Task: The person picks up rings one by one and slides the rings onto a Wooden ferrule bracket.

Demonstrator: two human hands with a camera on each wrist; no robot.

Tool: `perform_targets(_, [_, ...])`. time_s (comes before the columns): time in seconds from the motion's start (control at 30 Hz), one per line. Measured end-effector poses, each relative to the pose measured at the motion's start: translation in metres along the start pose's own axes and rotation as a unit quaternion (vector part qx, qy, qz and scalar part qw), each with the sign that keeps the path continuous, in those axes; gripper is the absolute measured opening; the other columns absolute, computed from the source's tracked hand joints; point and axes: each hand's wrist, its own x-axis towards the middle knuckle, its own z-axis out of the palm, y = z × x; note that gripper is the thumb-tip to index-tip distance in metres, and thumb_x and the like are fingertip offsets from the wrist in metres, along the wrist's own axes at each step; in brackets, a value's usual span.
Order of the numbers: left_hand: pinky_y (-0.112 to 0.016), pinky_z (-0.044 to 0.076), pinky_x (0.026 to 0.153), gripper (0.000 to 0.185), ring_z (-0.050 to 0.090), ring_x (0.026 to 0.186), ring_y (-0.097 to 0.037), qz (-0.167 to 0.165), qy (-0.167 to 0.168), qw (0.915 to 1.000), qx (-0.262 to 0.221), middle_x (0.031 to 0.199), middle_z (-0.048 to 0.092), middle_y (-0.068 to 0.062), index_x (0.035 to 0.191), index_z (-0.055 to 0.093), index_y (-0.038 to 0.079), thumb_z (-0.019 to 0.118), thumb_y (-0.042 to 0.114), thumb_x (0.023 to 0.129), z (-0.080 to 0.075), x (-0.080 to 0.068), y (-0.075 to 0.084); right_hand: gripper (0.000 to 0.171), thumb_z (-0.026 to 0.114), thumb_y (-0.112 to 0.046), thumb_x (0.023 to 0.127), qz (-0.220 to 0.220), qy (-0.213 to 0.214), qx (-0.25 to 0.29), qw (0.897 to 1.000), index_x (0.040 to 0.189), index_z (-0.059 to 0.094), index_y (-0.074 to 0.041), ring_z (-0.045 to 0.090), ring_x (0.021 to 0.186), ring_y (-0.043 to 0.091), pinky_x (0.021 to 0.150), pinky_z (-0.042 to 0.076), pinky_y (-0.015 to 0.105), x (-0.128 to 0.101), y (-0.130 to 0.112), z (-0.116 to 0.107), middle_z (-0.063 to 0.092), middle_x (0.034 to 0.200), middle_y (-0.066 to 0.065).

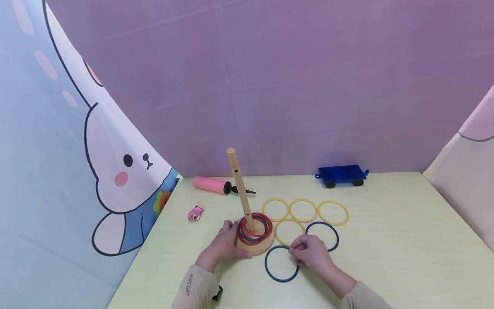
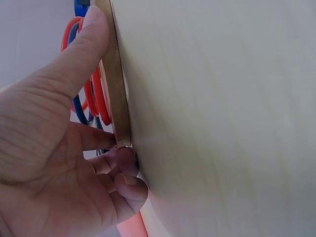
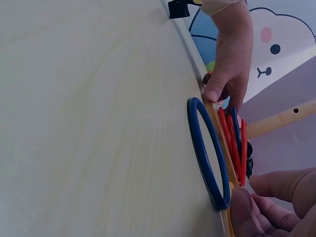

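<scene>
STEP: picking up blue ring [image 1: 281, 264] flat on surface [image 1: 386, 240] beside wooden base [image 1: 254, 245] | RIGHT: right hand [image 1: 308, 254] pinching ring's rim | LEFT: left hand [image 1: 225, 242] curled on base | NEXT: lift, centre over tilted peg [image 1: 240, 189], lower.

Pale bench against a purple wall

The light wooden bench [image 1: 405, 240] fills the lower frame; a plain purple wall [image 1: 270, 77] rises behind, a cartoon rabbit curtain [image 1: 115, 171] hangs at left.

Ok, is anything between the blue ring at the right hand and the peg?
Nothing visible: the right hand pinches the blue ring flat on the table, right beside the wooden base. The peg stands bare above the stacked rings.
</scene>
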Motion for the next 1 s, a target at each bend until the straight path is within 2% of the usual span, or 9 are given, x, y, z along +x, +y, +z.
perform_targets(0.57, [-0.055, 0.042, 0.099, 0.115, 0.042, 0.121, -0.037, -0.003, 0.000, 0.9999, -0.010, 0.137, 0.035, -0.021, 0.152, 0.030, 0.005, 0.086, 0.055, 0.064, -0.0015, -0.0026, 0.0013, 0.015, 0.078, -0.001, 0.075, -0.006, 0.009, -0.064, 0.998, 0.081, 0.065, -0.003, 0.058, 0.055, 0.014, 0.050, 0.051, 0.029, -0.0018, 0.0055, -0.0009, 0.063, 0.068, 0.001])
perform_targets(0.83, [-0.055, 0.043, 0.098, 0.116, 0.043, 0.120, -0.037, -0.003, -0.003, 1.0000, -0.006, 0.136, 0.035, -0.021, 0.152, 0.030, 0.005, 0.086, 0.054, 0.063, -0.0014, -0.0018, 0.0009, 0.015, 0.078, -0.001, 0.074, -0.030, 0.002, -0.115, 0.993, 0.076, 0.064, -0.006, 0.055, 0.052, 0.013, 0.049, 0.048, 0.028, -0.0016, 0.0032, -0.0013, 0.060, 0.065, -0.001])
perform_targets(1.0, [-0.055, 0.043, 0.098, 0.117, 0.043, 0.120, -0.038, 0.000, -0.001, 1.0000, -0.002, 0.136, 0.035, -0.022, 0.152, 0.030, 0.005, 0.086, 0.055, 0.063, -0.0011, -0.0016, 0.0004, 0.014, 0.076, 0.000, 0.073, -0.052, 0.003, -0.154, 0.987, 0.072, 0.065, -0.009, 0.054, 0.050, 0.012, 0.054, 0.047, 0.027, -0.0003, 0.0023, -0.0008, 0.058, 0.062, -0.003])
